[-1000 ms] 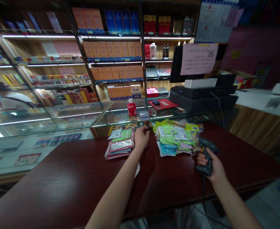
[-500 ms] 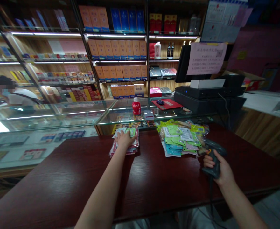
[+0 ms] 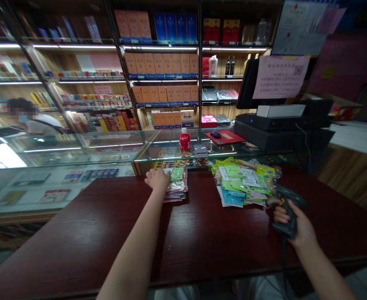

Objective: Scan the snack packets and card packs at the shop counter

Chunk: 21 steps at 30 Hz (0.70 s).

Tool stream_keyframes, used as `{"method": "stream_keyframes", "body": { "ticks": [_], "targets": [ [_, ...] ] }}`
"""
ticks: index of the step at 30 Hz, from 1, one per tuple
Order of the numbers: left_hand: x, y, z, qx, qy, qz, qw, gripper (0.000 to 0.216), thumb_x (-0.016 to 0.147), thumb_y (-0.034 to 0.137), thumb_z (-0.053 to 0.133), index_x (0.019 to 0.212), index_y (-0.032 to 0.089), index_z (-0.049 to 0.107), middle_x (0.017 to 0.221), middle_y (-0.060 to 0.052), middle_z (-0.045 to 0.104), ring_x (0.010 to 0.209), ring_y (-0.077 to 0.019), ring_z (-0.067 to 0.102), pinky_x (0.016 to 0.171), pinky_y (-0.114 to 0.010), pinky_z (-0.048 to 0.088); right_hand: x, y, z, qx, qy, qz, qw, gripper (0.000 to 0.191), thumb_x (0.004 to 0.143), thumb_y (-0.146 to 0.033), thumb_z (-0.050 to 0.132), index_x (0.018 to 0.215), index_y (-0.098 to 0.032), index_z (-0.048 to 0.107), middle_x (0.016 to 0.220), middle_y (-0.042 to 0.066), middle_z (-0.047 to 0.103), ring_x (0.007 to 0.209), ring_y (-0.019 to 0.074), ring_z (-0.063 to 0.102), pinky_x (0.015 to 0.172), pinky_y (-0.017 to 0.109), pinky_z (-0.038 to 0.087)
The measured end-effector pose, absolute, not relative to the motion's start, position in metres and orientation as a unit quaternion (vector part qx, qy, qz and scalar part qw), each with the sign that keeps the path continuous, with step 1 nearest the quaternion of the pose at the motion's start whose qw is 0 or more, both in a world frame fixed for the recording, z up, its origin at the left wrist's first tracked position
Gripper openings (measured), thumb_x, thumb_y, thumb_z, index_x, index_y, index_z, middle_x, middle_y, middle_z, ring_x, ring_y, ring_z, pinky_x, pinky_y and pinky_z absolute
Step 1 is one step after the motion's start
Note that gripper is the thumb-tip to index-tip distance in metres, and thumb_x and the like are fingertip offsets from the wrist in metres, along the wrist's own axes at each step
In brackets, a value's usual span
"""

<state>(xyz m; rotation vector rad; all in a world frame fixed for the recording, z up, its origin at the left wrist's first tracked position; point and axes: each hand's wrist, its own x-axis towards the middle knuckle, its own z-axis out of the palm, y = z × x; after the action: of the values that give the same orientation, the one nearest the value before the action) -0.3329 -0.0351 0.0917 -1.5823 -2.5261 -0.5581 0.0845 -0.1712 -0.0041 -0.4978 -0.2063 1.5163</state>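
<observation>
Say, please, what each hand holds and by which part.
The right hand holds the scanner by its handle; whether the left hand holds anything is unclear.

Clearly a shop, with lit shelves [image 3: 161, 48] of boxed goods [image 3: 161, 64], a glass counter [image 3: 158, 146] beyond the far edge of the table [image 3: 202, 241] and, near its right corner, probably a till [image 3: 283, 135].

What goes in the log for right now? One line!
left hand: at packet stack | right hand: gripping scanner | between hands: colourful packet pile | farther back: red bottle
</observation>
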Motion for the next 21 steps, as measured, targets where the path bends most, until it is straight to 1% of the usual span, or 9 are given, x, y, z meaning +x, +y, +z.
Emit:
{"method": "stream_keyframes", "body": {
  "ticks": [4, 7, 9, 11, 14, 17, 19, 21],
  "targets": [
    [-0.349, -0.026, 0.089, -0.478, -0.860, -0.170, -0.049, 0.054, 0.075, 0.056, 0.061, 0.111, 0.016, 0.065, 0.127, -0.024, 0.054, 0.119, -0.0416, 0.046, 0.086, -0.050, 0.044, 0.083, -0.172, -0.002, -0.221, -0.084, 0.677, 0.697, 0.022, 0.075, -0.015, 0.064, 0.092, -0.017, 0.050, 0.060, -0.007, 0.041, 0.040, 0.0055, 0.046, 0.034, 0.015, 0.044],
    [-0.353, -0.024, 0.088, -0.460, -0.865, -0.197, -0.039, 0.060, 0.069, 0.056, 0.068, 0.112, 0.015, 0.064, 0.128, -0.024, 0.051, 0.120, -0.0415, 0.046, 0.087, -0.048, 0.046, 0.083, -0.173, -0.002, -0.219, -0.085, 0.677, 0.698, 0.022, 0.075, -0.014, 0.064, 0.092, -0.017, 0.050, 0.061, -0.007, 0.041, 0.041, 0.0054, 0.046, 0.035, 0.015, 0.044],
    [-0.353, -0.025, 0.088, -0.452, -0.866, -0.213, -0.021, 0.064, 0.064, 0.053, 0.074, 0.113, 0.012, 0.062, 0.128, -0.026, 0.050, 0.120, -0.0405, 0.047, 0.087, -0.045, 0.047, 0.083, -0.173, -0.002, -0.216, -0.087, 0.677, 0.698, 0.023, 0.075, -0.014, 0.065, 0.092, -0.017, 0.050, 0.061, -0.007, 0.041, 0.041, 0.0052, 0.046, 0.035, 0.015, 0.044],
    [-0.354, -0.025, 0.090, -0.455, -0.862, -0.223, -0.017, 0.064, 0.063, 0.047, 0.077, 0.113, 0.010, 0.061, 0.125, -0.026, 0.052, 0.116, -0.0382, 0.052, 0.086, -0.041, 0.047, 0.083, -0.172, -0.002, -0.214, -0.085, 0.675, 0.700, 0.023, 0.074, -0.014, 0.065, 0.092, -0.017, 0.050, 0.061, -0.007, 0.041, 0.041, 0.0050, 0.046, 0.035, 0.015, 0.044],
    [-0.358, -0.026, 0.092, -0.480, -0.840, -0.250, -0.044, 0.051, 0.071, 0.038, 0.072, 0.112, 0.010, 0.058, 0.120, -0.023, 0.058, 0.109, -0.0328, 0.059, 0.084, -0.037, 0.048, 0.083, -0.172, -0.003, -0.214, -0.078, 0.675, 0.702, 0.024, 0.074, -0.014, 0.066, 0.092, -0.016, 0.051, 0.061, -0.007, 0.042, 0.041, 0.0052, 0.046, 0.034, 0.015, 0.044],
    [-0.358, -0.026, 0.094, -0.510, -0.804, -0.301, -0.053, 0.034, 0.078, 0.030, 0.065, 0.105, 0.011, 0.057, 0.113, -0.021, 0.063, 0.107, -0.0311, 0.062, 0.082, -0.035, 0.048, 0.082, -0.172, -0.003, -0.214, -0.071, 0.676, 0.701, 0.024, 0.074, -0.014, 0.066, 0.092, -0.016, 0.051, 0.060, -0.007, 0.042, 0.041, 0.0054, 0.046, 0.035, 0.015, 0.044],
    [-0.353, -0.027, 0.094, -0.531, -0.767, -0.356, -0.054, 0.024, 0.078, 0.025, 0.063, 0.098, 0.012, 0.058, 0.106, -0.019, 0.065, 0.103, -0.0301, 0.063, 0.081, -0.035, 0.049, 0.082, -0.172, -0.003, -0.214, -0.071, 0.676, 0.701, 0.023, 0.074, -0.014, 0.066, 0.092, -0.016, 0.051, 0.060, -0.007, 0.043, 0.040, 0.0052, 0.046, 0.035, 0.015, 0.043],
    [-0.340, -0.028, 0.091, -0.539, -0.715, -0.433, -0.100, 0.019, 0.077, 0.023, 0.063, 0.093, 0.014, 0.057, 0.096, -0.013, 0.067, 0.092, -0.0264, 0.065, 0.074, -0.033, 0.051, 0.082, -0.172, -0.003, -0.215, -0.071, 0.680, 0.698, 0.020, 0.077, -0.016, 0.064, 0.091, -0.017, 0.050, 0.060, -0.006, 0.043, 0.040, 0.0047, 0.045, 0.035, 0.014, 0.042]
  ]
}}
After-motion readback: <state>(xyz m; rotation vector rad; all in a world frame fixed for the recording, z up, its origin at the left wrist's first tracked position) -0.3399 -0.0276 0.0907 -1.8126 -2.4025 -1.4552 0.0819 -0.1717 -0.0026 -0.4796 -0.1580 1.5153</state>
